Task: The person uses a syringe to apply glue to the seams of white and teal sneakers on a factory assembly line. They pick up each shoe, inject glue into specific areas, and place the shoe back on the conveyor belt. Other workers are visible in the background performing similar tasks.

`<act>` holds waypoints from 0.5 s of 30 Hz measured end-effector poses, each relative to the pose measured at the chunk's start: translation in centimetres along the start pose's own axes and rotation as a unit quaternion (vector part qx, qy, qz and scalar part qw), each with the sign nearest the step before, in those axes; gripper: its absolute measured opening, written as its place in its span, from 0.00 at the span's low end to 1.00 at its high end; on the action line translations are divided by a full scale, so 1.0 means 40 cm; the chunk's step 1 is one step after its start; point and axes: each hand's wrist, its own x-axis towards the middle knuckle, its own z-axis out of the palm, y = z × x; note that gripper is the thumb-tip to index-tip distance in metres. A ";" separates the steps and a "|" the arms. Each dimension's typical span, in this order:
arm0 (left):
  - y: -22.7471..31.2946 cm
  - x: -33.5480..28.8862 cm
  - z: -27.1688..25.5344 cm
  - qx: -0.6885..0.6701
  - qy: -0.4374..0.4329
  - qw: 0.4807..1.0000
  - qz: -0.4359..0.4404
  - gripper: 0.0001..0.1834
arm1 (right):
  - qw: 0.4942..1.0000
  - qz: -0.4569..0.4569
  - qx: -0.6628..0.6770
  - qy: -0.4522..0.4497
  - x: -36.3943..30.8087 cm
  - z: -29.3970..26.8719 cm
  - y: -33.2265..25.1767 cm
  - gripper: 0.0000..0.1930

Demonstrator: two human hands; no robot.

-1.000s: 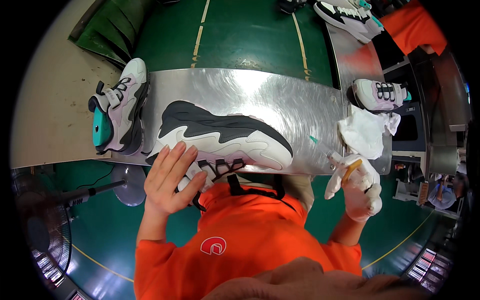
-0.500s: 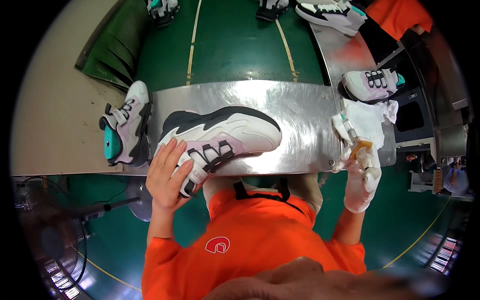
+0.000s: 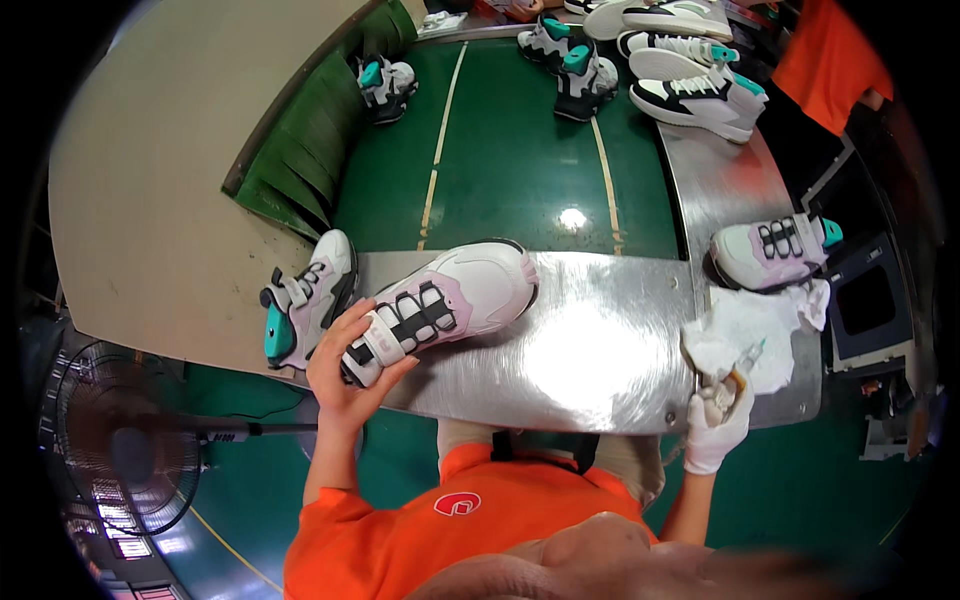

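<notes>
My bare left hand [image 3: 348, 378] is wrapped round the ankle end of a white, pink and black sneaker [image 3: 478, 290]. The sneaker is tilted over the metal bench, toe to the far right, its black laces and white strap facing up. On my right hand [image 3: 718, 432] there is a white glove, and its fingers are closed round a small clear syringe [image 3: 747, 362] with a teal tip. An amber-coloured piece shows at the fingers; the rest is hidden. The syringe is over a crumpled white cloth [image 3: 735, 325] at the bench's right end.
One matching sneaker [image 3: 318, 285] stands left of my hand, another [image 3: 765, 255] behind the cloth. Beyond the metal bench [image 3: 600, 350] runs a green conveyor belt [image 3: 520, 160] carrying shoes. More sneakers [image 3: 700, 100] line the far right. A fan [image 3: 140, 450] stands at lower left.
The sneaker has rolled in my left hand from showing its side to showing its laced top. My right hand has turned, and the syringe tip now points up and right. The view takes in more of the belt.
</notes>
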 end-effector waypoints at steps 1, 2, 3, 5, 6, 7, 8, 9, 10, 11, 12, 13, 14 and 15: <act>-0.003 0.016 0.007 0.001 -0.005 1.000 -0.010 0.35 | 0.999 -0.035 -0.019 0.022 0.003 0.010 0.002 0.35; -0.006 0.032 0.015 -0.005 -0.006 0.999 -0.037 0.35 | 0.999 -0.026 -0.034 0.016 0.003 0.012 -0.003 0.35; -0.010 0.046 0.018 -0.002 -0.013 0.997 -0.076 0.34 | 0.999 -0.016 -0.048 0.009 -0.001 0.012 -0.006 0.36; -0.027 0.092 0.030 -0.003 -0.023 0.988 -0.151 0.33 | 0.993 -0.054 -0.105 0.006 0.002 0.010 -0.009 0.37; -0.031 0.137 0.037 -0.004 -0.039 0.974 -0.223 0.30 | 0.993 -0.055 -0.105 -0.002 0.008 0.010 -0.022 0.38; -0.070 0.181 0.069 -0.072 -0.011 0.963 -0.261 0.27 | 0.992 -0.059 -0.109 -0.006 0.015 0.009 -0.030 0.38; -0.101 0.249 0.102 -0.100 -0.021 0.954 -0.284 0.26 | 0.991 -0.066 -0.119 -0.005 0.020 0.008 -0.035 0.38; -0.133 0.326 0.141 -0.126 -0.032 0.943 -0.306 0.25 | 0.989 -0.071 -0.129 -0.005 0.014 0.006 -0.022 0.39; -0.183 0.402 0.190 -0.092 -0.052 0.948 -0.301 0.25 | 0.994 0.036 -0.098 -0.010 -0.002 0.007 0.003 0.37; -0.235 0.489 0.237 -0.054 -0.074 0.950 -0.299 0.25 | 0.987 0.150 -0.064 -0.010 -0.010 0.008 0.017 0.35; -0.298 0.574 0.288 -0.019 -0.084 0.957 -0.278 0.26 | 0.966 0.256 -0.034 -0.004 -0.019 0.009 0.032 0.33; -0.364 0.656 0.349 0.016 -0.095 0.961 -0.258 0.28 | 0.910 0.412 0.036 0.018 0.006 0.009 0.008 0.26; -0.425 0.733 0.416 0.052 -0.093 0.966 -0.235 0.30 | 0.826 0.553 0.105 0.038 0.034 0.005 -0.019 0.21; -0.487 0.802 0.483 0.086 -0.089 0.969 -0.215 0.31 | 0.716 0.674 0.170 0.057 0.061 0.006 -0.039 0.16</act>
